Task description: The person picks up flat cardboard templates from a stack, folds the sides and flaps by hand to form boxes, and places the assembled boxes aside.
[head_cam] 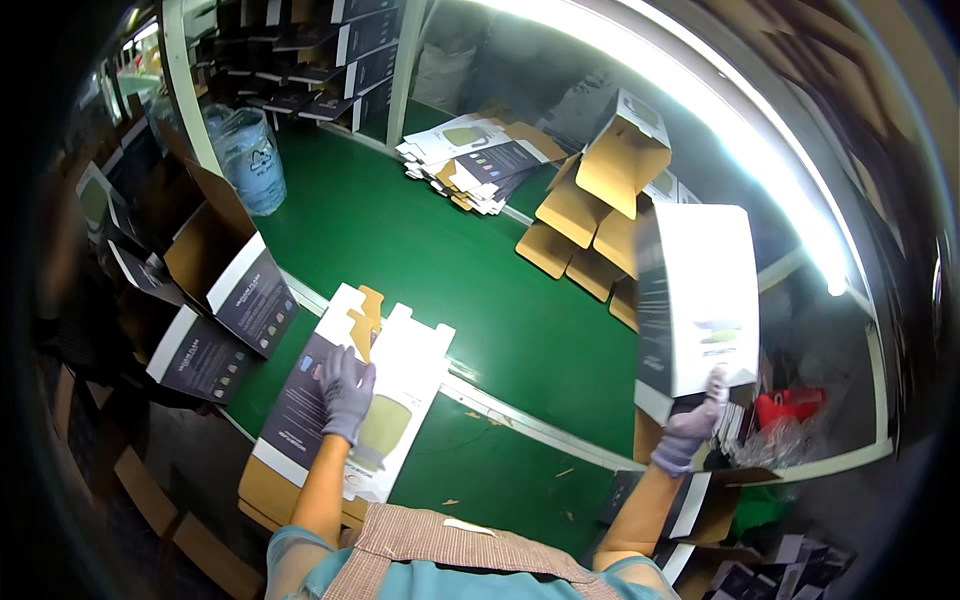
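My left hand (347, 391), in a grey glove, rests with fingers spread on a flattened printed carton (289, 401) of dark grey and white card, which lies on the green tabletop at the near left. To the right, my gloved right hand (694, 420) grips the lower end of an erected white and dark grey carton (697, 300), raised beside the stacked cartons. Its thumb lies on the white face; the other fingers are mostly hidden behind it.
Open cartons (592, 217) are stacked at the right rear, others (251, 292) at the left. A pile of flattened cartons (480, 154) lies at the back, near a blue plastic bag (255, 165). White rails (525, 424) cross the green table (420, 240). A red item (787, 405) sits at right.
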Demonstrator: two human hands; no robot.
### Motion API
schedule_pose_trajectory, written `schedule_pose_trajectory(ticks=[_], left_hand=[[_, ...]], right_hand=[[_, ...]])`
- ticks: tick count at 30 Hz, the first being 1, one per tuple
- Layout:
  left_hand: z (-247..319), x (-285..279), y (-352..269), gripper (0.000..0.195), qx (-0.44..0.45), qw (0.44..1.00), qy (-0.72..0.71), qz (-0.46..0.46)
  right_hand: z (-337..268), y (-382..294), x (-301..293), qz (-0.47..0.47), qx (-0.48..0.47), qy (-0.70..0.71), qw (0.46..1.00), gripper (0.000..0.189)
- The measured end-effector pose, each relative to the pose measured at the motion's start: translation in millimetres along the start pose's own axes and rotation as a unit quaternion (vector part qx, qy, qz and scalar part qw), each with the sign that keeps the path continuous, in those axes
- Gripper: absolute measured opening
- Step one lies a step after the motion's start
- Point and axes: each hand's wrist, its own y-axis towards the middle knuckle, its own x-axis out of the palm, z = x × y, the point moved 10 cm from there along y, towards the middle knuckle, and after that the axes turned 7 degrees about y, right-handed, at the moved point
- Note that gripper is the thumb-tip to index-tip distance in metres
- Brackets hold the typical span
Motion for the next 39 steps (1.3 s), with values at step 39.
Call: schedule_pose_trajectory(ticks=[39], left_hand=[[-17.5,25.4,-50.4,0.071,0.043,0.988,0.151,0.009]], right_hand=[[374.4,-278.1,190.8,-0.614,-0.096,-0.491,0.611,0.072]])
